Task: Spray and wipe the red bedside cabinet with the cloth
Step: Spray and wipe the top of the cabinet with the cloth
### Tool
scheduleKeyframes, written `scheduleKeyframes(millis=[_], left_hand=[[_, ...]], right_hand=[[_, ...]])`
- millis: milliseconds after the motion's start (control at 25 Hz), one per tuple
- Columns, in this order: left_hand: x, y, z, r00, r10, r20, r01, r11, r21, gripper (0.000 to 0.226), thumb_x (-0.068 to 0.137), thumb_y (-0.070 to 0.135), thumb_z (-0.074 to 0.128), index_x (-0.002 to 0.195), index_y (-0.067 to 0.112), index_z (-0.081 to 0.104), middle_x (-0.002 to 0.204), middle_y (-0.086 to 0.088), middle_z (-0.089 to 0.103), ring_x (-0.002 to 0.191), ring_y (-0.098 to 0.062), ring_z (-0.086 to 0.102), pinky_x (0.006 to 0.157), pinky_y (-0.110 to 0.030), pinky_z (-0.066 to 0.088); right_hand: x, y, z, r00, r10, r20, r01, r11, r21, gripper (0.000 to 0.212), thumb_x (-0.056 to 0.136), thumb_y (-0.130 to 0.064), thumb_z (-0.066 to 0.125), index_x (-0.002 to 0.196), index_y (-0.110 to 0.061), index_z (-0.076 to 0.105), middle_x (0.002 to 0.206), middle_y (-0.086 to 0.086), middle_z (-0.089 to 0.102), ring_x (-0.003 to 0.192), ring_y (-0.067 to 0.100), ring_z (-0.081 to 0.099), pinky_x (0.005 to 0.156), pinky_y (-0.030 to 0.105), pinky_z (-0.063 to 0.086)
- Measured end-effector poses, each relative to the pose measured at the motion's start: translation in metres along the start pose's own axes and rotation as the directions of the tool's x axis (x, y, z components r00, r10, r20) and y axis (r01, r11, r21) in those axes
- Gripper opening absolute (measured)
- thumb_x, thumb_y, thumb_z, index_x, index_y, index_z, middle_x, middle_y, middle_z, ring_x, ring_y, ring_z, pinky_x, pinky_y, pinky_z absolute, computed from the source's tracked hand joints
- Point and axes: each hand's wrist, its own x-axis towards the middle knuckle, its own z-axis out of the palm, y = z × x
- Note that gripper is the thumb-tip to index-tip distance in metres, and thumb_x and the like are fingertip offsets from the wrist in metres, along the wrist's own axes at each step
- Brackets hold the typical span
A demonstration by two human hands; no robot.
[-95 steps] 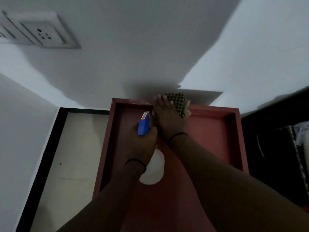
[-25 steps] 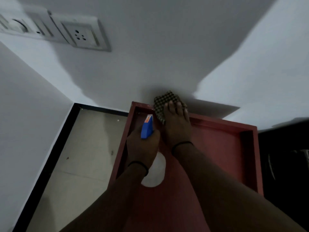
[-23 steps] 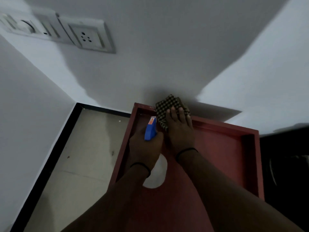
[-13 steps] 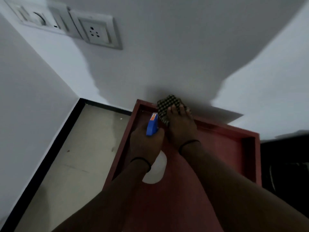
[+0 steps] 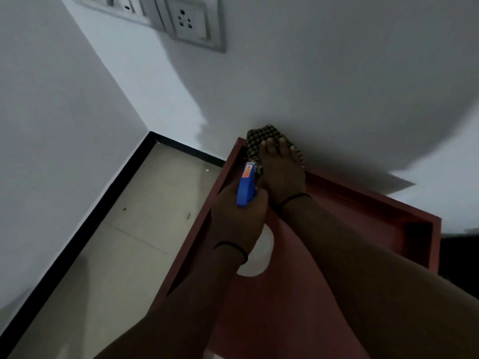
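A person leans over a red bedside cabinet (image 5: 290,314) with a raised wooden rim, seen from above in dim light. It stands pushed against a white painted wall (image 5: 337,73).

The right hand (image 5: 282,172) lies flat on a checked black-and-tan cloth (image 5: 261,137), its fingers (image 5: 269,147) straight and spread, pressing the fabric into the far left corner of the cabinet's top. There the bunched cloth rides up over the rim and touches the wall.

Just beside it, the left hand (image 5: 238,216) is curled round a spray bottle with a blue plastic head (image 5: 246,186). An orange label shows on top of the nozzle, which points towards the cloth and nearly touches it. The bottle's rounded white body (image 5: 260,255) shows below the wrist, above the cabinet's sunken top; whether it rests on the surface cannot be told.

Each wrist wears a thin black band (image 5: 295,196). Both forearms reach in from the lower edge of the view, the right one crossing most of the red surface.

A grey three-pin wall socket plate (image 5: 191,22) sits high on the wall, with a switch panel (image 5: 108,1) at its left, partly cut off by the frame. Left of the cabinet lies a beige tiled floor (image 5: 124,242), edged by a black skirting strip (image 5: 77,239) along a second white wall.
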Motion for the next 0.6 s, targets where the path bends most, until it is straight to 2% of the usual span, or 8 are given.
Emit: scheduleKeyframes(millis=[80,160,200,280,360,440,520,600], left_hand=[[-0.001,0.000,-0.001,1.000,0.010,-0.006,-0.010,1.000,-0.014,0.022,0.088,0.009,0.070,0.070,0.012,0.058,0.057,-0.012,0.054,0.048,-0.022,0.050,0.046,-0.021,0.042],[0.000,0.000,-0.001,1.000,-0.004,-0.018,0.004,1.000,-0.004,0.030,0.086,0.004,0.069,0.064,0.018,0.054,0.051,-0.003,0.049,0.044,-0.012,0.048,0.044,-0.014,0.039],[0.002,-0.001,-0.002,0.999,0.013,-0.035,-0.013,1.000,-0.004,0.032,0.084,0.010,0.069,0.062,0.025,0.051,0.051,0.003,0.047,0.043,-0.008,0.048,0.044,-0.012,0.038],[0.006,-0.001,-0.007,0.996,0.057,-0.074,-0.057,0.998,-0.001,0.019,0.080,0.033,0.062,0.066,0.035,0.051,0.052,0.003,0.050,0.043,-0.009,0.049,0.043,-0.017,0.039],[0.006,-0.004,-0.008,0.995,0.079,-0.060,-0.080,0.997,-0.015,0.007,0.078,0.042,0.058,0.073,0.042,0.054,0.057,-0.005,0.057,0.046,-0.015,0.054,0.046,-0.036,0.048],[0.002,-0.008,-0.009,0.995,0.089,-0.041,-0.090,0.996,-0.014,0.005,0.079,0.041,0.058,0.076,0.043,0.055,0.060,-0.007,0.059,0.049,-0.023,0.056,0.048,-0.044,0.049],[-0.002,-0.008,-0.009,0.994,0.105,-0.035,-0.105,0.994,-0.010,0.012,0.080,0.042,0.057,0.072,0.033,0.058,0.057,-0.002,0.055,0.047,-0.018,0.052,0.047,-0.039,0.045],[-0.003,-0.006,-0.006,0.996,0.086,-0.028,-0.086,0.996,-0.023,0.021,0.078,0.043,0.057,0.066,0.026,0.055,0.053,0.006,0.049,0.045,-0.011,0.047,0.045,-0.027,0.039]], right_hand=[[-0.009,0.011,-0.001,0.998,-0.066,0.000,0.066,0.998,0.008,0.072,0.091,-0.041,0.026,0.157,-0.015,0.016,0.165,0.003,0.012,0.153,0.025,0.001,0.123,0.039,-0.002],[-0.024,0.025,-0.004,0.997,-0.066,0.032,0.065,0.998,0.023,0.074,0.087,-0.038,0.029,0.157,-0.018,0.017,0.165,0.001,0.012,0.153,0.023,0.000,0.124,0.040,-0.001],[-0.026,0.027,-0.004,0.999,-0.045,0.029,0.045,0.999,0.015,0.074,0.087,-0.037,0.030,0.157,-0.019,0.016,0.165,0.001,0.011,0.153,0.022,0.000,0.124,0.040,-0.001],[-0.010,0.012,-0.005,1.000,-0.021,0.011,0.020,0.999,0.042,0.070,0.094,-0.037,0.038,0.157,-0.018,0.016,0.165,0.002,0.011,0.153,0.024,0.001,0.124,0.039,0.000],[0.024,-0.010,-0.005,0.990,-0.140,0.032,0.138,0.989,0.052,0.072,0.096,-0.033,0.050,0.158,-0.019,0.015,0.166,0.002,0.010,0.153,0.025,0.002,0.123,0.038,0.002],[0.046,-0.023,-0.006,0.960,-0.257,0.109,0.254,0.966,0.044,0.075,0.096,-0.030,0.053,0.158,-0.023,0.012,0.166,0.000,0.006,0.153,0.024,-0.001,0.121,0.037,0.001],[0.040,-0.010,-0.007,0.941,-0.318,0.112,0.315,0.948,0.051,0.070,0.097,-0.032,0.050,0.157,-0.023,0.014,0.166,-0.001,0.008,0.153,0.023,0.000,0.122,0.038,0.002],[0.012,0.022,-0.005,0.945,-0.325,0.049,0.318,0.942,0.103,0.066,0.094,-0.033,0.038,0.156,-0.022,0.021,0.164,-0.001,0.015,0.153,0.021,0.001,0.124,0.041,0.005]])
